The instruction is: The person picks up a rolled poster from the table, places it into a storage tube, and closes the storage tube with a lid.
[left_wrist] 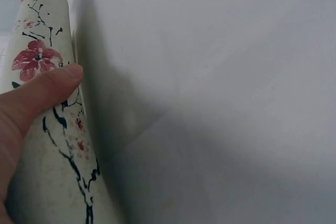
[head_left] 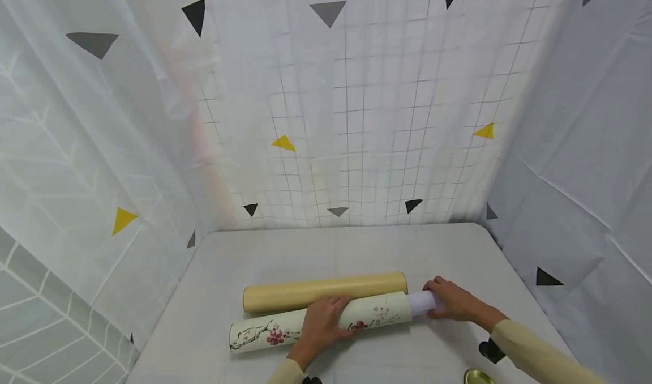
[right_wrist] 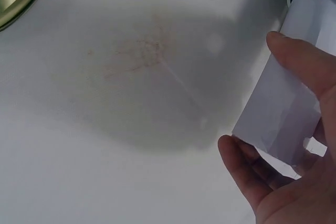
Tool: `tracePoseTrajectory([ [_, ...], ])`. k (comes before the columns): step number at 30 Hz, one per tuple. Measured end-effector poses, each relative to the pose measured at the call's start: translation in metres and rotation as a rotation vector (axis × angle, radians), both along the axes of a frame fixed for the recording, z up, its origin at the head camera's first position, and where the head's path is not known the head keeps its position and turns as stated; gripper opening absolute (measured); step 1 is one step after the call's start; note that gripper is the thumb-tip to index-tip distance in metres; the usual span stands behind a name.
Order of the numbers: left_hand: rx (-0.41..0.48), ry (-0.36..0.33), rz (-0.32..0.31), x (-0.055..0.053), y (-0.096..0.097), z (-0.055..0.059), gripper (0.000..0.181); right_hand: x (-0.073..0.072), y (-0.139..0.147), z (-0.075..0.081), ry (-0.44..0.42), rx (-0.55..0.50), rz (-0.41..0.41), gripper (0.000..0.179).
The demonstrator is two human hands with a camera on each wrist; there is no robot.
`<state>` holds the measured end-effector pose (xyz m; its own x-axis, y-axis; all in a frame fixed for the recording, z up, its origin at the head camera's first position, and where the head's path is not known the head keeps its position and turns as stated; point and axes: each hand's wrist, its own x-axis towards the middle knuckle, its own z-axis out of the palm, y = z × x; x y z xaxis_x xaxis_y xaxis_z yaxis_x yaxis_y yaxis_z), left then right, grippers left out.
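My left hand (head_left: 322,323) grips the flowered tube (head_left: 376,311), seemingly to steady it on the table (head_left: 285,254) beside the yellow tube (head_left: 326,293), while my right hand (head_left: 455,301) pinches the white roll (head_left: 420,303), partly inside the flowered tube, between thumb and fingers, apparently to line them up.

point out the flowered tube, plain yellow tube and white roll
Flowered tube (head_left: 377,311), head view: side wall, toward its right end
Plain yellow tube (head_left: 324,289), head view: middle of its side
White roll (right_wrist: 283,95), right wrist view: exposed outer surface
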<state>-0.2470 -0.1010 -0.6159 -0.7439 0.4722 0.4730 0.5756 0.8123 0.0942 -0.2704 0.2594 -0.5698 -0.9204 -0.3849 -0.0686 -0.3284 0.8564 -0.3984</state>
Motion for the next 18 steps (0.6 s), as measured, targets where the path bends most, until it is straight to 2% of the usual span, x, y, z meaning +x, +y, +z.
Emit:
tracePoseTrajectory([
  [8, -0.005, 0.003, 0.005, -0.003, -0.001, 0.003, 0.082, -0.004, -0.007, -0.002, -0.028, -0.085, 0.092, 0.053],
  [18, -0.029, 0.013, -0.008, -0.004, 0.000, -0.004, 0.084, -0.002, -0.016, -0.003, -0.116, -0.223, 0.221, 0.050],
])
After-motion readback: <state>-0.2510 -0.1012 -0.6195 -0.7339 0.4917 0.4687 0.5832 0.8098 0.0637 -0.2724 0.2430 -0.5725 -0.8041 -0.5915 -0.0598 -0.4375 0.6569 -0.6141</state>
